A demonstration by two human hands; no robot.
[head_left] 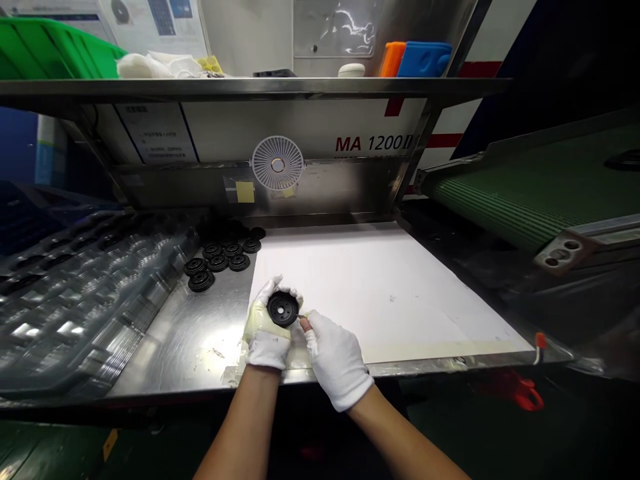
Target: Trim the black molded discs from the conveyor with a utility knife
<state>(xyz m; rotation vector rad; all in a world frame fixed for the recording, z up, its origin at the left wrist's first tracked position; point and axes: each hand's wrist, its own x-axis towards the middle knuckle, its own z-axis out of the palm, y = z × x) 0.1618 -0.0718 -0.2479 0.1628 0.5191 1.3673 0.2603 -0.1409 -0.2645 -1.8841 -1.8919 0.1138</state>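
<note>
A round black plastic wheel-like part (283, 309) with a pale centre hole is gripped in my left hand (267, 327), which wears a white glove with a yellowish palm. Gloved in white too, my right hand (336, 357) is closed at the part's right edge, the bare thumb tip showing. A thin pointed tool (301, 316) seems to stick out of its fingers and meet the rim; its kind is too small to make out. Several stacks of similar black round parts (218, 261) stand on the metal bench to the left of my hands.
White sheet (400, 293) covers the bench's right side. Clear plastic trays (95, 300) are stacked at left, some pockets holding black parts. A small white fan (277, 164) hangs at the back below a metal shelf (280, 88). A green conveyor belt (540, 180) runs at right.
</note>
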